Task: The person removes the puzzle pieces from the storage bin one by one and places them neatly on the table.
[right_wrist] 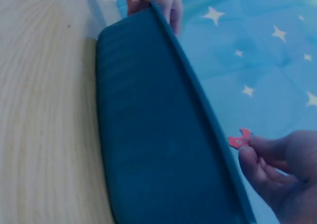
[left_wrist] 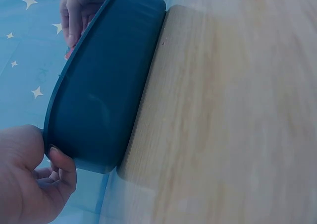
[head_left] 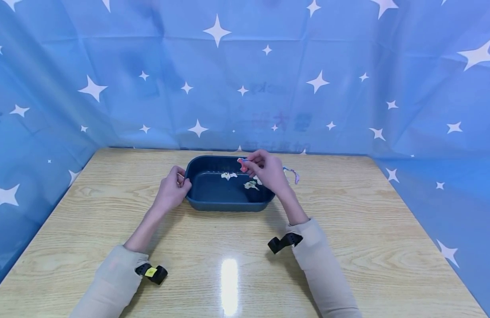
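A dark blue rectangular plastic tub (head_left: 229, 206) stands on the wooden table. My left hand (head_left: 172, 187) grips the tub's left rim between thumb and fingers. Over the right part of the tub, my right hand (head_left: 270, 171) pinches a small flat red piece with notched edges (head_left: 243, 165) between thumb and fingertips. In the right wrist view the red piece (right_wrist: 239, 139) shows just beyond the rim. Several small pale, irregular flat pieces (head_left: 251, 185) lie on the tub's floor, some partly hidden by my right hand.
Just right of the tub, a thin curved purple-and-white piece (head_left: 295, 176) lies on the table (head_left: 348, 212), partly hidden behind my right hand. A blue curtain with white stars (head_left: 237, 66) hangs behind the table and along its sides.
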A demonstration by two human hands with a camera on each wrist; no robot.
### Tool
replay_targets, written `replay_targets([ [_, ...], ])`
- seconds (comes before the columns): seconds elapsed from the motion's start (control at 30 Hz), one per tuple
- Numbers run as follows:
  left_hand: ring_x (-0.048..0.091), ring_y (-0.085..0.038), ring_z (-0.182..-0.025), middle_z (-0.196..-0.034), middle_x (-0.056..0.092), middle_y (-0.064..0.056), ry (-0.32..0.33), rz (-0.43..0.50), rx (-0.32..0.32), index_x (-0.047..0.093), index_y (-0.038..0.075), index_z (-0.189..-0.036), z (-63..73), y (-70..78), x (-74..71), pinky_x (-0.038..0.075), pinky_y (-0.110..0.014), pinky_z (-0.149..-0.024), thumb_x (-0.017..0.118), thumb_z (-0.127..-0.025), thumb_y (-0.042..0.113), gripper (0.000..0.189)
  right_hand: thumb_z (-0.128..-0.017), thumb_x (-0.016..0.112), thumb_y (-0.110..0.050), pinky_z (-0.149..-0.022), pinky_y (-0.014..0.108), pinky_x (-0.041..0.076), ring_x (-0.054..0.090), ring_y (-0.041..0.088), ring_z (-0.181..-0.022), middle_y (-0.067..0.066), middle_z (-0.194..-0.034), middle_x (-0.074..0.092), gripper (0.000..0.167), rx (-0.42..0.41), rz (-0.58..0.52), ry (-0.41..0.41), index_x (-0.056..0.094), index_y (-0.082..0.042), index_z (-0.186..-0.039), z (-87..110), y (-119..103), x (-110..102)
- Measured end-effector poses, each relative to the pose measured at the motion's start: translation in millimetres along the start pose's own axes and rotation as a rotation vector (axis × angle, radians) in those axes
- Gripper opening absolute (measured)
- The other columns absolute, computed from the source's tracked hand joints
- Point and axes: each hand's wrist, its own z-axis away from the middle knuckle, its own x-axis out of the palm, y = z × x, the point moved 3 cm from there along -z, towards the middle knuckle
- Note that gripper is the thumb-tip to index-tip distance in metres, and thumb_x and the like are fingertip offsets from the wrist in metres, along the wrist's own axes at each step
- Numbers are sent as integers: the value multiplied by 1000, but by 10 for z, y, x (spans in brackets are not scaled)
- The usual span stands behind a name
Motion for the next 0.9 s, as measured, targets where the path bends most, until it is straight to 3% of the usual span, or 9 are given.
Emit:
replay_targets([
  [0.27, 50, -18, -63, -82, 56, -8, -3, 7, 5, 50, -5, -114, -1, -3, 0, 41, -28, -57, 51, -97, 6, 20, -95, 72, -21, -66, 32, 58, 69, 45, -77, 16, -89, 71, 23, 21, -49, 64, 66, 0, -104, 3, 21, -213],
  [0.57, 50, -17, -61, -82, 55, -8, -16, 19, -1, 50, -5, -115, 3, 3, 12, 41, -29, -57, 50, -97, 5, 20, -97, 68, -15, -65, 34, 59, 69, 43, -77, 28, -96, 69, 26, 61, -76, 113, 64, 9, -109, 65, 228, -503],
  [0.9, 50, -18, -62, -82, 55, -8, -10, 14, -5, 50, -5, -114, -1, -3, -4, 41, -30, -57, 51, -97, 6, 21, -98, 66, -12, -65, 25, 57, 70, 30, -75, 28, -96, 67, 25, 96, -11, 165, 61, 10, -108, 151, 529, -864],
])
